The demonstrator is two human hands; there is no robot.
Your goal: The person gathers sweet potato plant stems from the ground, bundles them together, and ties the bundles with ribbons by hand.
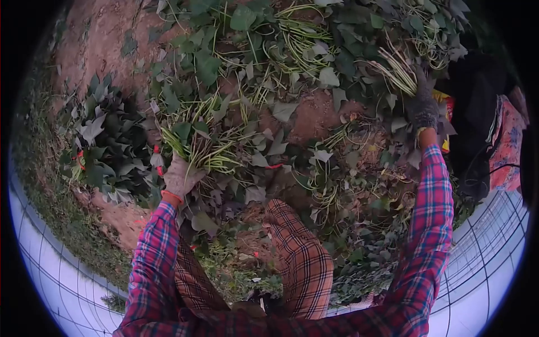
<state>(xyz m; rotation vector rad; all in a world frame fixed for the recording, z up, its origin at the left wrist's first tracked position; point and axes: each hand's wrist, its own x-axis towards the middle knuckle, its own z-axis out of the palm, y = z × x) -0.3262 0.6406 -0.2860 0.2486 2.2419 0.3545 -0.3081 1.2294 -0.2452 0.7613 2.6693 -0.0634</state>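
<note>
Gloved and low over the ground, my left hand (182,175) rests against a bunch of green leafy stems (210,147) at left of centre; its fingers are partly hidden among the stems. My right hand (425,101), in a dark glove, is stretched out at the upper right and closed round a bundle of pale cut stems (397,70). The stem ends point up and left from that hand. More cut vines (306,42) with long green stems lie between the hands, toward the top.
A dark pile of leafy bunches (112,140) with red ties lies at the left. At the right are a black bag (474,123), a red and yellow packet (446,112) and a pink patterned bag (505,149). Bare soil (104,42) shows at the upper left.
</note>
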